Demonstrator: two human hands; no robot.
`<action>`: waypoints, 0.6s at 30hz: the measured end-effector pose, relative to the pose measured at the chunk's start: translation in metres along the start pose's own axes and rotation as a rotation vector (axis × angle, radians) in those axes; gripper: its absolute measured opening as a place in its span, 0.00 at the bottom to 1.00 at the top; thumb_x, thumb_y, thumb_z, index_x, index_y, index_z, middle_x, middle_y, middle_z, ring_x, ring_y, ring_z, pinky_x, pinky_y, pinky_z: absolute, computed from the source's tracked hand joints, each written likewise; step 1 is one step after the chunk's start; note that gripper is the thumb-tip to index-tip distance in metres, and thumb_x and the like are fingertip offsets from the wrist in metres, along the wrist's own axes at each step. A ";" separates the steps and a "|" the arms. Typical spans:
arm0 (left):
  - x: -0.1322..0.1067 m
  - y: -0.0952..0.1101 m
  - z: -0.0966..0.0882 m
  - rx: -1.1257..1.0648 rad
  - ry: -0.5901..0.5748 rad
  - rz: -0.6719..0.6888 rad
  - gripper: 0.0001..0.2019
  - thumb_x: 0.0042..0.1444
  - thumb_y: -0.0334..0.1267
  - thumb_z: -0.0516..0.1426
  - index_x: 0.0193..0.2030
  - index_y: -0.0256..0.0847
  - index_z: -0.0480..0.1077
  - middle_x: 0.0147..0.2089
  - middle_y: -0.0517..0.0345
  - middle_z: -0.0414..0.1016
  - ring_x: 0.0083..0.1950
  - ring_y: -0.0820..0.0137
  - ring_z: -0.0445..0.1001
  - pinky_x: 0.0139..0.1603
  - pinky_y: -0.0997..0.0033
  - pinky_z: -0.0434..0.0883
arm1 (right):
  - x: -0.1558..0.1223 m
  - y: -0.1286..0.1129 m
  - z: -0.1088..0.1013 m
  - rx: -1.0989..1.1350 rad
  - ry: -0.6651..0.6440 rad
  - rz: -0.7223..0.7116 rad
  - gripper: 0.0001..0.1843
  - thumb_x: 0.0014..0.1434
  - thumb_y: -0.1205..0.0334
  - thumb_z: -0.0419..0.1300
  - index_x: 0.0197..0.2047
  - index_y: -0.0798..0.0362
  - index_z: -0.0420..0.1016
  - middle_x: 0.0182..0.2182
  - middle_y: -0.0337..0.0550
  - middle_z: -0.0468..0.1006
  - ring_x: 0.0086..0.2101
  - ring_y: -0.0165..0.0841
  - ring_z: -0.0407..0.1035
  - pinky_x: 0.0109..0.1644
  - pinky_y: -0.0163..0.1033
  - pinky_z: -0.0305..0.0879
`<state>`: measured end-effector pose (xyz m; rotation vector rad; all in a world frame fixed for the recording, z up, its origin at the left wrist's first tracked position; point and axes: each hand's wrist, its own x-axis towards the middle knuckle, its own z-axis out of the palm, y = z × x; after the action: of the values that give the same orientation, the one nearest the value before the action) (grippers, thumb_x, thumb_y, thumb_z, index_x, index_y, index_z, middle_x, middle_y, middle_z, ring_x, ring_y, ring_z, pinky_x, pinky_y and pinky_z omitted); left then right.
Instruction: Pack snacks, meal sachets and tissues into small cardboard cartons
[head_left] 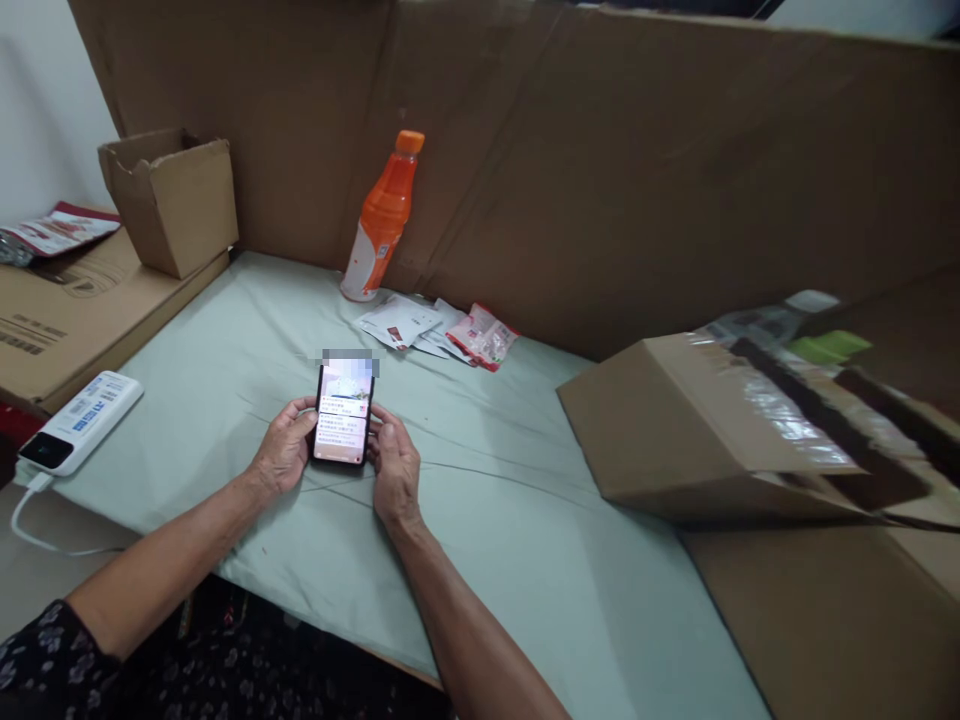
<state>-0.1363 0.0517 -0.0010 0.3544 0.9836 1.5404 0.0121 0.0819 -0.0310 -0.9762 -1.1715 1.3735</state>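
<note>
A smartphone (343,425) with a lit screen is held upright above the pale green cloth (480,540). My left hand (287,445) is closed on its left edge, thumb at the side of the screen. On the opposite edge, my right hand (395,470) grips the phone with fingers curled behind it. The top of the screen is blurred out, and the lower part shows lines of text too small to read.
An orange drink bottle (382,220) leans near the cardboard wall (637,180), beside white packets (401,320) and a red-and-clear packet (484,337). At left are a white power bank (82,422) with a cable and a small open carton (187,205). Cardboard boxes (660,430) stand right.
</note>
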 end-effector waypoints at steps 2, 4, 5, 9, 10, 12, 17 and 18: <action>0.001 -0.001 -0.002 0.012 0.005 -0.005 0.12 0.68 0.40 0.61 0.53 0.36 0.73 0.50 0.52 0.78 0.46 0.65 0.79 0.48 0.59 0.80 | -0.001 -0.003 0.002 0.013 0.004 0.001 0.34 0.62 0.32 0.58 0.57 0.52 0.76 0.46 0.47 0.83 0.40 0.37 0.76 0.43 0.41 0.71; 0.002 -0.002 -0.003 0.024 0.009 -0.010 0.14 0.69 0.41 0.61 0.56 0.36 0.72 0.53 0.50 0.77 0.49 0.64 0.79 0.49 0.58 0.80 | -0.002 -0.006 0.004 0.023 -0.006 0.007 0.34 0.62 0.32 0.58 0.57 0.52 0.76 0.44 0.47 0.83 0.38 0.37 0.76 0.41 0.41 0.71; 0.003 -0.003 -0.004 0.030 0.012 -0.010 0.15 0.69 0.42 0.61 0.57 0.36 0.72 0.55 0.49 0.76 0.50 0.63 0.79 0.50 0.57 0.80 | -0.003 -0.007 0.004 0.027 -0.014 0.010 0.35 0.62 0.31 0.59 0.57 0.52 0.76 0.44 0.47 0.84 0.37 0.37 0.77 0.41 0.41 0.72; 0.005 -0.002 -0.007 0.060 0.037 0.010 0.17 0.69 0.43 0.61 0.60 0.37 0.71 0.58 0.48 0.75 0.53 0.61 0.78 0.52 0.54 0.79 | -0.003 -0.006 0.004 0.050 -0.026 0.022 0.38 0.61 0.30 0.58 0.60 0.53 0.72 0.43 0.49 0.84 0.35 0.36 0.78 0.36 0.40 0.71; 0.006 0.002 -0.009 0.073 0.050 0.024 0.17 0.69 0.43 0.61 0.60 0.37 0.71 0.58 0.47 0.75 0.53 0.60 0.78 0.52 0.54 0.79 | -0.002 -0.005 0.003 0.059 -0.021 0.024 0.39 0.61 0.30 0.57 0.61 0.53 0.71 0.44 0.50 0.84 0.34 0.36 0.78 0.34 0.40 0.71; 0.010 0.021 -0.016 0.112 0.086 0.073 0.18 0.69 0.44 0.61 0.60 0.38 0.71 0.58 0.47 0.75 0.54 0.60 0.78 0.53 0.53 0.79 | -0.001 -0.004 0.001 0.077 -0.009 0.028 0.40 0.61 0.29 0.56 0.61 0.53 0.69 0.44 0.52 0.84 0.33 0.37 0.79 0.31 0.39 0.70; 0.015 0.124 -0.051 0.271 0.224 0.303 0.18 0.69 0.44 0.61 0.61 0.38 0.71 0.59 0.47 0.74 0.54 0.60 0.78 0.53 0.53 0.79 | 0.000 -0.001 -0.001 0.107 -0.012 0.042 0.37 0.61 0.30 0.57 0.57 0.53 0.71 0.42 0.52 0.84 0.33 0.39 0.80 0.28 0.39 0.68; 0.012 0.150 -0.060 0.311 0.250 0.357 0.18 0.69 0.44 0.61 0.60 0.38 0.71 0.59 0.47 0.75 0.54 0.60 0.78 0.53 0.53 0.79 | 0.000 0.000 0.000 0.108 -0.016 0.047 0.36 0.61 0.30 0.57 0.57 0.53 0.71 0.42 0.53 0.84 0.33 0.39 0.80 0.28 0.39 0.68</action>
<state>-0.2819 0.0511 0.0713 0.5909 1.4220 1.7824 0.0126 0.0817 -0.0309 -0.9223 -1.0803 1.4690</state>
